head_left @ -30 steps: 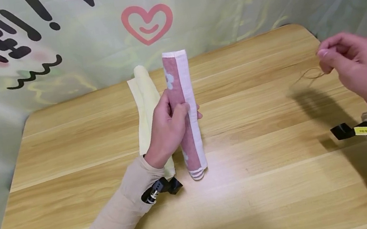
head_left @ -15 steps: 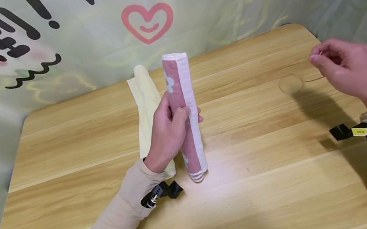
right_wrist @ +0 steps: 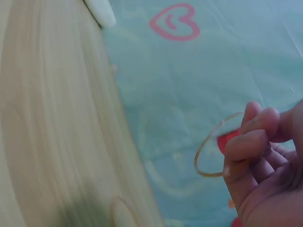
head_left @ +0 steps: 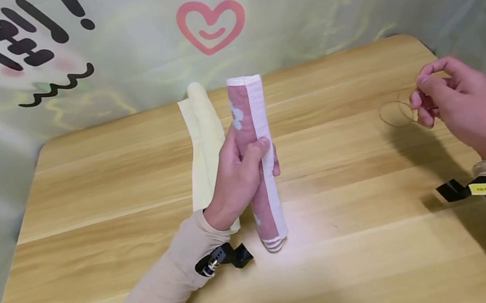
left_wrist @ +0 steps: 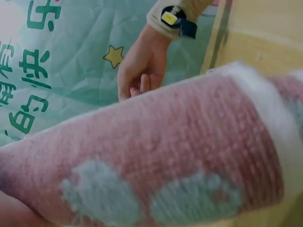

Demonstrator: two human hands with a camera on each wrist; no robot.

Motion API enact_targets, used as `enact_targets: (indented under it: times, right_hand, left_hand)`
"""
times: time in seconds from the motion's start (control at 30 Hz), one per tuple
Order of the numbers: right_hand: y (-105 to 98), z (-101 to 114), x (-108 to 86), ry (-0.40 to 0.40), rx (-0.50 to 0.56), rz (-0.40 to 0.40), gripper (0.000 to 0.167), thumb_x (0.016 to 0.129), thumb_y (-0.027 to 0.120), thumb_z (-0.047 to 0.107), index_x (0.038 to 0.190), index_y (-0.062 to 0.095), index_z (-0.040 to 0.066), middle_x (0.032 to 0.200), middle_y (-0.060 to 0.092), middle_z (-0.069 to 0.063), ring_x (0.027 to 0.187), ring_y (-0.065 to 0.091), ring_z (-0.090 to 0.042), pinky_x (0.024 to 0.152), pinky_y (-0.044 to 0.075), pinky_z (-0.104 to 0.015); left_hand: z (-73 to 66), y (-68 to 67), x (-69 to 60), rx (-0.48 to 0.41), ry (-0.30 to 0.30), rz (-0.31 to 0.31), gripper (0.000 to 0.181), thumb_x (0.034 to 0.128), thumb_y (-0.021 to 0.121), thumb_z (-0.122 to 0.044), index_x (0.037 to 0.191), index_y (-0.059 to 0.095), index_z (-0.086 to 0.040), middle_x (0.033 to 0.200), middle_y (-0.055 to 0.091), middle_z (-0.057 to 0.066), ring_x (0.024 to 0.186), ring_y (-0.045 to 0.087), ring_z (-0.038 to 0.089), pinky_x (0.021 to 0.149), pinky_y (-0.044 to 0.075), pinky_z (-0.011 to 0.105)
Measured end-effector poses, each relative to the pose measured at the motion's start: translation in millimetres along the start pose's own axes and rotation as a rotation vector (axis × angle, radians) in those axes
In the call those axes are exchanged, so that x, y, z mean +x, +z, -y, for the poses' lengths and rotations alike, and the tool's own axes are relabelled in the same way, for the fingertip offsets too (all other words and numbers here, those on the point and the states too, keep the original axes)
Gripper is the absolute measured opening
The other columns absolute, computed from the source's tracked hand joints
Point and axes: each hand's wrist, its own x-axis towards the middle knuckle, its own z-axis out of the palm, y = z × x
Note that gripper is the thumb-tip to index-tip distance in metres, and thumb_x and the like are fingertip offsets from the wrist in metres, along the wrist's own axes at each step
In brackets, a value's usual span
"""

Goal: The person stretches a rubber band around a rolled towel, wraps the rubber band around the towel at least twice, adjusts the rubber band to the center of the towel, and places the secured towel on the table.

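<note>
My left hand (head_left: pixel 235 182) grips a rolled towel (head_left: pixel 265 206), pink with pale blue flowers and a white border. It stands on end or tilts over the table; the head view does not settle which. In the left wrist view the towel's pink side (left_wrist: pixel 165 127) fills much of the frame. Off to the right, my right hand (head_left: pixel 470 110) pinches a thin tan rubber band (right_wrist: pixel 197 158) between thumb and fingers, its loop hanging out past the fingertips. Another thin curve (right_wrist: pixel 113 210) shows low in the right wrist view; whether it belongs to the same band, I cannot tell.
Behind my left hand lies a pale yellow rolled towel (head_left: pixel 208 130), with one flap spread to its left. Both arms are over a wooden table (head_left: pixel 355 197). A printed curtain (head_left: pixel 136 46) hangs along its back and sides.
The right hand has come slightly lower and its fingers have shifted on the band, whose loop now hangs close to them. The head view has shifted a little; the left hand keeps its grip on the towel.
</note>
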Motion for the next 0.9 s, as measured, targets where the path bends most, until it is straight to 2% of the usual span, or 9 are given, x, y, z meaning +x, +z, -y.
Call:
enact_targets:
  times: [0.17,0.27,0.4,0.47,0.57,0.73,0.9]
  right_hand:
    - [12,-8,2.7,0.035,0.234,0.04,0.007,0.106,0.055,0.007,0.11,0.055,0.001,0.075,0.069,-0.009,0.048,0.047,-0.023,0.046,0.036,-0.034]
    - [19,-9,2.6,0.071,0.254,0.058,0.011,0.106,0.052,0.006,0.111,0.06,0.0,0.084,0.074,-0.009,0.052,0.055,-0.024,0.044,0.038,-0.034]
    - [29,-10,-2.0,0.058,0.143,0.123,0.018,0.107,0.05,0.005,0.118,0.061,-0.002,0.104,0.076,-0.006,0.068,0.068,-0.021,0.045,0.045,-0.033]
    - [36,-10,-4.9,0.035,0.07,0.142,0.02,0.105,0.055,0.003,0.123,0.06,-0.003,0.109,0.076,-0.004,0.078,0.074,-0.019,0.047,0.05,-0.031]
    - [47,-8,-8.0,0.007,0.021,0.167,0.026,0.099,0.063,-0.001,0.124,0.058,-0.006,0.111,0.077,-0.005,0.086,0.078,-0.016,0.048,0.054,-0.031]
    - [67,-3,-9.8,0.028,-0.042,0.184,0.03,0.094,0.07,-0.003,0.122,0.059,-0.003,0.109,0.077,-0.003,0.085,0.078,-0.017,0.05,0.057,-0.033]
    - [88,1,-8.3,0.038,-0.113,0.201,0.026,0.093,0.072,-0.002,0.109,0.051,0.0,0.106,0.077,-0.003,0.083,0.079,-0.018,0.05,0.056,-0.034]
  left_hand:
    - [8.5,3.0,-1.9,-0.107,-0.102,-0.023,0.018,0.1057,0.046,-0.019,0.123,0.04,-0.015,0.07,0.054,0.006,0.052,0.056,0.016,0.053,0.053,0.029]
    - [14.1,3.1,-4.5,-0.164,-0.151,-0.023,0.017,0.1075,0.046,-0.021,0.123,0.043,-0.018,0.071,0.054,0.005,0.053,0.057,0.015,0.053,0.055,0.029]
    - [20.8,2.2,-7.5,-0.182,-0.187,-0.006,0.013,0.1086,0.043,-0.021,0.119,0.047,-0.013,0.074,0.059,0.003,0.059,0.065,0.013,0.061,0.06,0.031]
    - [23.5,1.3,-8.7,-0.16,-0.199,0.0,0.014,0.1086,0.042,-0.02,0.114,0.049,-0.009,0.076,0.063,0.003,0.064,0.069,0.013,0.066,0.061,0.031]
    - [26.6,-0.2,-10.5,-0.102,-0.227,-0.008,0.017,0.1079,0.045,-0.021,0.113,0.053,-0.007,0.077,0.067,0.001,0.071,0.07,0.012,0.07,0.058,0.027]
    - [31.5,-4.8,-14.5,-0.056,-0.237,-0.024,0.016,0.1049,0.05,-0.02,0.112,0.056,-0.007,0.08,0.065,0.001,0.074,0.068,0.012,0.071,0.055,0.026]
    - [37.7,-7.8,-17.8,-0.062,-0.226,-0.044,0.021,0.1006,0.053,-0.015,0.12,0.046,-0.013,0.077,0.064,0.0,0.07,0.066,0.011,0.067,0.053,0.025]
